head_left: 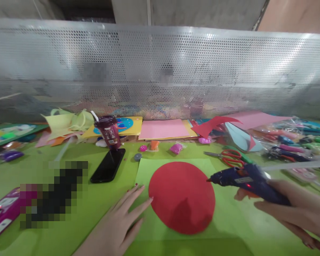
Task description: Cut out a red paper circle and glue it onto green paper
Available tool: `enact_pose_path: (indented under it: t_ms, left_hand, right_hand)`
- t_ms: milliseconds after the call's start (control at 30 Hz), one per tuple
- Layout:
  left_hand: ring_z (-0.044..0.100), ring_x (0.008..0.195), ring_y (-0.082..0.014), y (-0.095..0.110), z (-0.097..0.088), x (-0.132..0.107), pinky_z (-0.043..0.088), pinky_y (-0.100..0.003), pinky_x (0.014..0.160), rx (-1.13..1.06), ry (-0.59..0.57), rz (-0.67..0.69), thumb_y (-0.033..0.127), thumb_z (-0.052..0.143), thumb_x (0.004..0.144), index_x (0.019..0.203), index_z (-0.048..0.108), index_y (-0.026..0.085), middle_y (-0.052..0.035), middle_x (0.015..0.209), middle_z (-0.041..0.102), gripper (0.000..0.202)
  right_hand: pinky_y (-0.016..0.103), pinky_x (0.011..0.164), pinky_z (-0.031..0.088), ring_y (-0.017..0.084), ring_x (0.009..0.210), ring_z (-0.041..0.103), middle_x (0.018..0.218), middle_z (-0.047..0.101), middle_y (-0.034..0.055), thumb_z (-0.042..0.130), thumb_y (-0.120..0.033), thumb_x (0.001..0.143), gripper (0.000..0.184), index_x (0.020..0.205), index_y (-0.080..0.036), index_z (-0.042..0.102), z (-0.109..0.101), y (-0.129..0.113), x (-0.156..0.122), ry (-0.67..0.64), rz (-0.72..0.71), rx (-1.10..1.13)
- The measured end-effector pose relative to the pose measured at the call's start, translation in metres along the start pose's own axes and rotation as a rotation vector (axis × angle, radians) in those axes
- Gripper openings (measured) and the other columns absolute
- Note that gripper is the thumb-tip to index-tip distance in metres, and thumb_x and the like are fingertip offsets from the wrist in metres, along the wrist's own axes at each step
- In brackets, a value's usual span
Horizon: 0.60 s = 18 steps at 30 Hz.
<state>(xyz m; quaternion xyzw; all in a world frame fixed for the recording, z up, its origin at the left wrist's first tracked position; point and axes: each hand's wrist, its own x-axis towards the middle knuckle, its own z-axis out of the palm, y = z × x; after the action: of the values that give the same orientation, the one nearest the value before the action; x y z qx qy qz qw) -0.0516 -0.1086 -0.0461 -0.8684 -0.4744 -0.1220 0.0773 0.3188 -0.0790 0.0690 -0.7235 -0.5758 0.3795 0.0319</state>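
My right hand [296, 206] is wrapped around a dark blue hot glue gun [245, 177] with a small red light lit on its body. The gun's nozzle points left, over the right edge of a red paper circle [181, 199]. That circle lies on a light green sheet of paper [144, 170]. My left hand [122, 217] rests flat with fingers spread at the sheet's left side, its fingertips near the circle's left edge. Whether the nozzle touches the red paper I cannot tell.
Orange-handled scissors [232, 156] lie behind the glue gun. A black phone [109, 165] and a dark cup with a straw [108, 131] stand left of the sheet. Pink paper [164, 128] and small bagged clay pieces [176, 148] lie behind, before a perforated metal panel [160, 71].
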Motion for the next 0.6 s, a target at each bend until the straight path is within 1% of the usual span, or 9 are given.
enact_pose_path:
  t_ms: [133, 300, 367, 467, 533, 600]
  left_hand:
    - [0.030, 0.121, -0.0247, -0.001, 0.001, 0.000, 0.041, -0.038, 0.088, 0.013, -0.006, 0.008, 0.027, 0.039, 0.083, 0.130, 0.021, 0.033, -0.0018, 0.139, 0.021, 0.051]
    - [0.030, 0.121, -0.0253, -0.002, 0.002, -0.001, 0.040, -0.038, 0.089, 0.003, -0.010, 0.013, 0.029, 0.040, 0.082, 0.130, 0.022, 0.033, -0.0015, 0.140, 0.019, 0.051]
    - [0.030, 0.121, -0.0252, -0.003, 0.003, -0.002, 0.040, -0.038, 0.088, -0.008, -0.009, 0.007, 0.029, 0.040, 0.082, 0.130, 0.022, 0.033, -0.0011, 0.140, 0.019, 0.051]
    - [0.032, 0.120, -0.0249, -0.002, 0.003, -0.003, 0.042, -0.037, 0.087, -0.022, -0.005, -0.008, 0.029, 0.040, 0.082, 0.129, 0.024, 0.034, -0.0003, 0.139, 0.020, 0.050]
    - [0.032, 0.120, -0.0247, -0.002, 0.003, -0.002, 0.042, -0.037, 0.087, -0.035, 0.005, -0.012, 0.029, 0.041, 0.082, 0.129, 0.024, 0.034, 0.0000, 0.139, 0.021, 0.050]
    - [0.033, 0.119, -0.0247, -0.001, 0.002, -0.001, 0.042, -0.037, 0.087, -0.044, 0.016, -0.012, 0.028, 0.041, 0.082, 0.129, 0.025, 0.034, 0.0000, 0.139, 0.022, 0.050]
  right_hand:
    - [0.021, 0.029, 0.037, 0.010, 0.027, 0.040, 0.033, 0.040, -0.0066, 0.049, -0.052, 0.063, 0.049, 0.101, -0.023, 0.041, 0.004, 0.003, 0.001, -0.084, 0.024, -0.012]
    - [0.022, 0.030, 0.038, 0.008, 0.027, 0.036, 0.036, 0.038, -0.0070, 0.046, -0.055, 0.062, 0.041, 0.086, -0.022, 0.048, 0.010, -0.002, -0.001, -0.142, 0.045, -0.045]
    - [0.022, 0.031, 0.038, 0.008, 0.027, 0.036, 0.038, 0.038, -0.0068, 0.045, -0.056, 0.063, 0.039, 0.082, -0.022, 0.048, 0.013, 0.000, 0.000, -0.144, 0.053, -0.049]
    - [0.022, 0.030, 0.037, 0.008, 0.028, 0.038, 0.041, 0.041, -0.0057, 0.045, -0.058, 0.063, 0.040, 0.081, -0.022, 0.047, 0.016, 0.009, 0.002, -0.119, 0.087, -0.066]
    - [0.023, 0.030, 0.038, 0.009, 0.029, 0.040, 0.045, 0.043, -0.0048, 0.046, -0.059, 0.062, 0.042, 0.082, -0.023, 0.047, 0.017, 0.017, 0.002, -0.091, 0.090, -0.059]
    - [0.024, 0.030, 0.038, 0.011, 0.029, 0.042, 0.044, 0.043, -0.0043, 0.046, -0.060, 0.062, 0.041, 0.085, -0.025, 0.047, 0.019, 0.026, 0.002, -0.070, 0.098, -0.057]
